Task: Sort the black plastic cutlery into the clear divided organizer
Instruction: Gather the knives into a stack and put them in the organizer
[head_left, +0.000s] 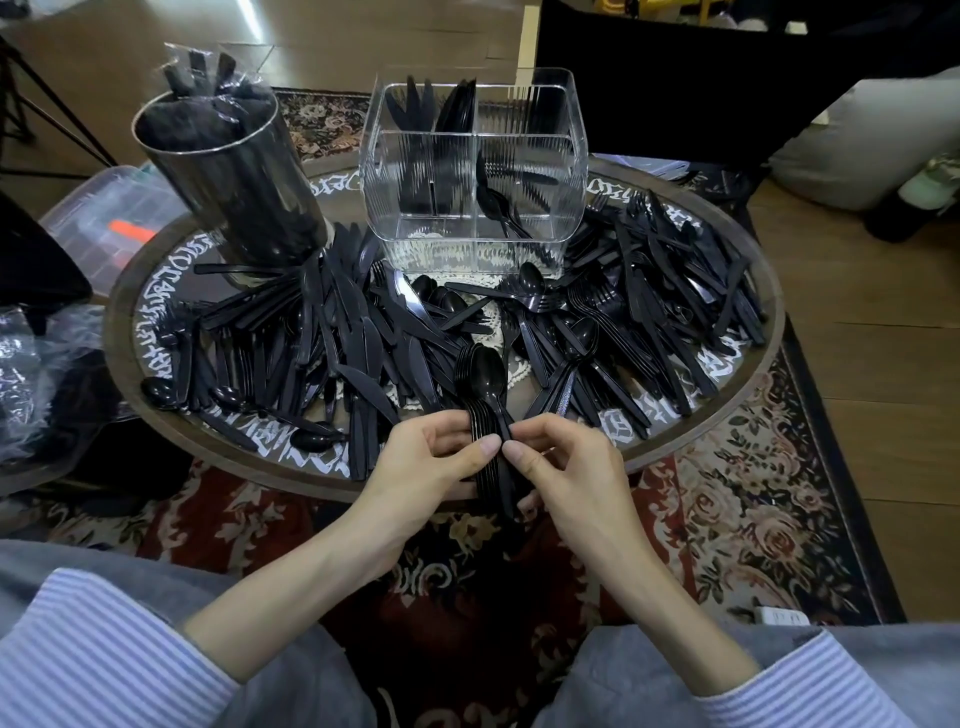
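A round counter (758, 291) with a raised wooden rim and white lettering around its edge stands on a floral rug (753, 509) over a wood floor. Loose black cutlery (337, 338) covers most of it: knives, forks and spoons heaped in crossing piles. At the far side stands the clear organizer (475, 171), ribbed and divided into compartments; knives and spoons stand in the back left ones, fork tines show at the back right, and a few spoons lean in the front right compartment. The front left one looks bare. Left of it a dark cylinder (228, 171) stands tilted in view, with bagged cutlery poking out of the top. A clear lidded bin (104, 218) sits on the floor to the left.

Both forearms reach forward from striped sleeves and meet at the near rim. The left hand (431, 457) grips a nested stack of spoons (485, 395) by the handles, fingers curled under and thumb on top, bowls pointing away. The right hand (561, 457) pinches the same handles just beside the left thumb, its fingers curled.
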